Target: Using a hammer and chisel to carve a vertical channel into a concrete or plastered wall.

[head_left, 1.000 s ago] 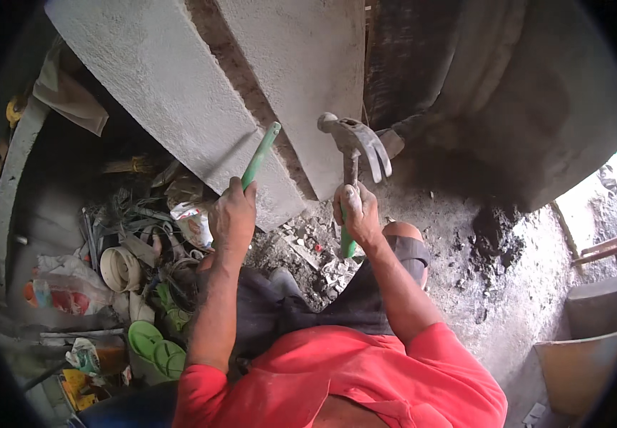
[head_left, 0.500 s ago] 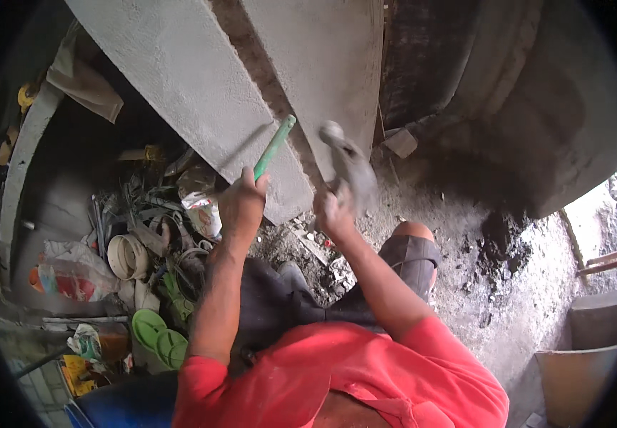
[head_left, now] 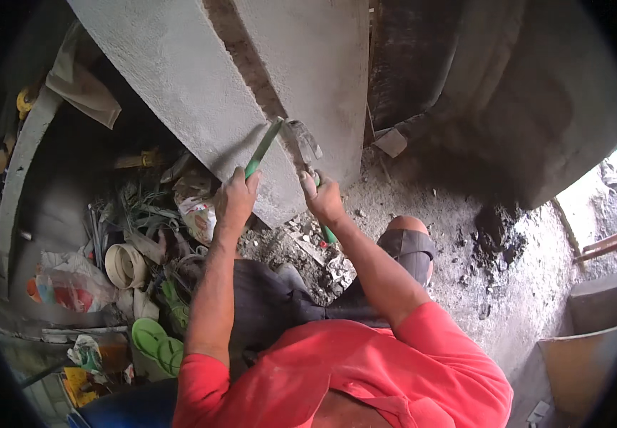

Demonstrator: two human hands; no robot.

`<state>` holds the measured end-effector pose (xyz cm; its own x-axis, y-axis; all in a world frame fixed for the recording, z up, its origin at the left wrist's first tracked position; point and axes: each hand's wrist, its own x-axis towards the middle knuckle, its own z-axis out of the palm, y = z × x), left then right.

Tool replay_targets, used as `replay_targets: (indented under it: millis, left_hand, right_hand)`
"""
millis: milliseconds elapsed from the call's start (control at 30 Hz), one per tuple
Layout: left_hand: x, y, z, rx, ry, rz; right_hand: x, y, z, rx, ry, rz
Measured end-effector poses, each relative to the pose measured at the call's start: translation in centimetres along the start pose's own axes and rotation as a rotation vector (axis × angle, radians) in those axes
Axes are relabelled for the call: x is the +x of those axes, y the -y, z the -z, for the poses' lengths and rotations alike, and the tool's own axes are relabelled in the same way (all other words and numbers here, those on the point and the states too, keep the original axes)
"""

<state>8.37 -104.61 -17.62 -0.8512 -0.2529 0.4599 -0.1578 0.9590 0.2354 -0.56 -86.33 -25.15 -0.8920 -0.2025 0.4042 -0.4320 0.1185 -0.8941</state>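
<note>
My left hand (head_left: 234, 200) is closed around a green rod, which looks like a chisel (head_left: 264, 148). The rod slants up and right, its far end over the groove (head_left: 246, 57) in a grey concrete column (head_left: 173, 78). A hammer (head_left: 302, 137) is gripped in my right hand (head_left: 325, 200). Its grey metal head is at the rod's far end, seemingly touching it. Part of the hammer's green handle shows below my fist. Whether the rod touches the concrete, I cannot tell.
Rubble (head_left: 301, 250) lies under the column, between my legs. To the left are a cream plastic ring (head_left: 126, 266), plastic bags (head_left: 73, 282), tangled scraps and green slippers (head_left: 149, 334). A curved grey wall (head_left: 572, 93) stands at the right, with bins (head_left: 586, 364) lower down.
The hammer has swung left and its head has come to the rod's far end. My right hand moved slightly left; my left hand and the rod shifted a little left.
</note>
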Motion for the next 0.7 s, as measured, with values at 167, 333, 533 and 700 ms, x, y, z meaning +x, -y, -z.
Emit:
replay_targets:
  millis: [167, 333, 533, 700]
  left_hand:
    - [0.1, 1.6, -0.9, -1.213, 0.324, 0.489]
    - [0.2, -1.8, 1.1, 0.045, -0.040, -0.038]
    - [0.5, -5.8, 3.9, 0.201, 0.011, 0.064]
    - [1.1, -6.1, 5.0, 0.239, 0.043, 0.058]
  right_hand:
    - [-1.4, 1.7, 4.6, 0.119, 0.116, -0.196]
    - [-2.1, -0.7, 6.1, 0.229, 0.124, -0.281]
    - [-1.8, 1.8, 7.7, 0.443, 0.106, -0.348]
    - [-0.7, 3.5, 8.5, 0.539, 0.091, -0.207]
